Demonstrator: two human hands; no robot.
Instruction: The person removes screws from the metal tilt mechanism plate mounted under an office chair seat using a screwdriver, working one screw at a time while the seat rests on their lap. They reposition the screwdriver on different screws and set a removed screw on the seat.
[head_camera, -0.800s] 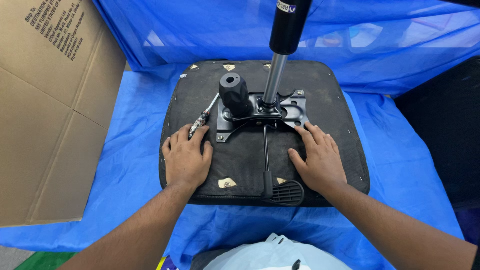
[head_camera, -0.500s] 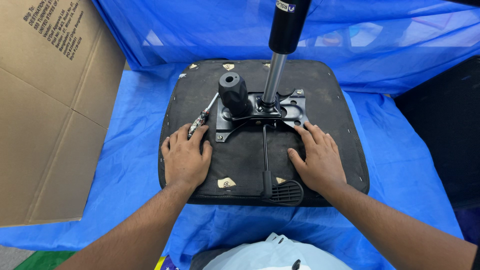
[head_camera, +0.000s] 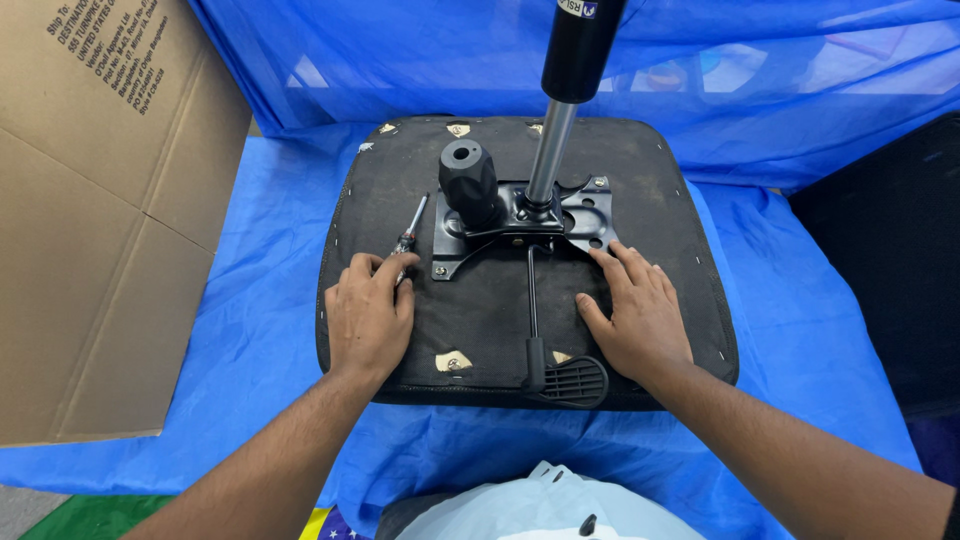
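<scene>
An upturned black chair seat (head_camera: 480, 310) lies on a blue sheet. A black metal mechanism plate (head_camera: 520, 220) is mounted on it, with a round black knob (head_camera: 468, 180), a gas cylinder (head_camera: 560, 100) standing upright, and a lever with a ribbed paddle handle (head_camera: 565, 382). My left hand (head_camera: 368, 315) rests palm down on the seat's left side, fingers touching the handle end of a screwdriver (head_camera: 410, 228). Flat on the seat to the right of the lever lies my right hand (head_camera: 632, 312), fingertips at the plate's edge.
A large brown cardboard box (head_camera: 100, 220) stands at the left. The blue sheet (head_camera: 800, 320) covers the surface and hangs behind. A black panel (head_camera: 890, 260) stands at the right. A pale garment (head_camera: 520, 505) shows at the bottom.
Both hands have stayed flat on the seat in nearly the same places. Nothing else has visibly moved.
</scene>
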